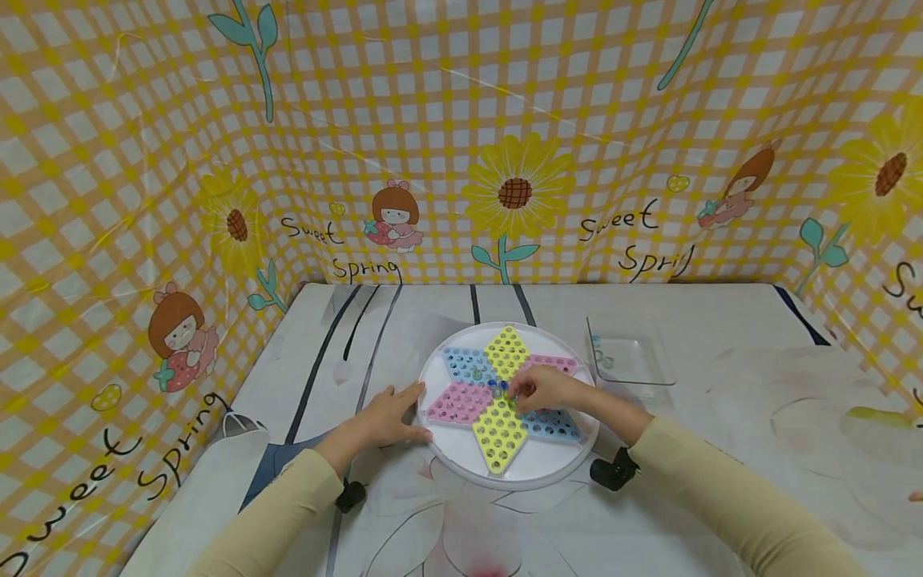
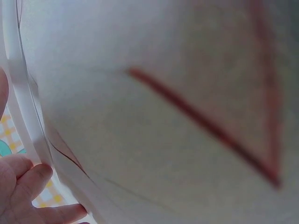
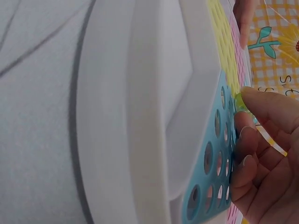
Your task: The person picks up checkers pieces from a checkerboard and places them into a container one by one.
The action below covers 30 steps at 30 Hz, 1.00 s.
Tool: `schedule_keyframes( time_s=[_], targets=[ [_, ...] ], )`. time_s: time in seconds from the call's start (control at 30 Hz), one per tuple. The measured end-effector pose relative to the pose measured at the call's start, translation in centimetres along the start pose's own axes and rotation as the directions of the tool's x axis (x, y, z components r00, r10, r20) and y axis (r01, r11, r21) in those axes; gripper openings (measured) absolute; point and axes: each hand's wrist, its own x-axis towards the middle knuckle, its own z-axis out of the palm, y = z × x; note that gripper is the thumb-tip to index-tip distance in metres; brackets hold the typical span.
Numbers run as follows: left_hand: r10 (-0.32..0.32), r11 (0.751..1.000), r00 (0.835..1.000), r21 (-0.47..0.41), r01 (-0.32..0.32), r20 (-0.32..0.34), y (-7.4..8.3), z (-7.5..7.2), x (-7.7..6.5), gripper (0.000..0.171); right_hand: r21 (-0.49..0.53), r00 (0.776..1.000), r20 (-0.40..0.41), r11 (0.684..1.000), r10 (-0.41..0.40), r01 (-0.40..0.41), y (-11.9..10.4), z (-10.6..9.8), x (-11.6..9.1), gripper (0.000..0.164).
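A round white Chinese checkers board lies on the table, its star made of yellow, pink and blue perforated sections. My right hand is over the star's centre-right. In the right wrist view, that hand pinches a yellow-green marble with thumb and fingertip, close to the holes. Blue marbles sit around the star's middle, just left of those fingers. My left hand rests at the board's left rim with fingers spread; in the left wrist view, its fingers reach along the white rim.
A clear plastic box holding a few marbles stands behind and right of the board. A white cloth with dark lines covers the table. Checked fabric hangs around the back and sides. A white looped item lies at the left.
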Motion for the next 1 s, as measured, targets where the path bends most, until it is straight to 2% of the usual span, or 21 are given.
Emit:
schedule_keyframes(
  time_s=[0.53,0.77,1.0],
  targets=[
    [-0.016,1.000,1.000,-0.007,0.016,0.010,-0.1,0.1,0.1,0.090,-0.070,0.999,-0.004,0.996,-0.046,0.046,0.1,0.4,0.1,0.011],
    [-0.024,1.000,0.999,-0.013,0.024,0.026,-0.1,0.1,0.1,0.090,0.014,0.999,0.004,0.999,-0.052,0.052,0.1,-0.2,-0.4,0.013],
    [-0.033,0.999,0.999,-0.005,0.034,0.024,-0.2,0.3,0.3,0.090,0.074,1.000,-0.027,0.997,0.015,-0.013,0.5,-1.0,-0.2,0.017]
  ],
)
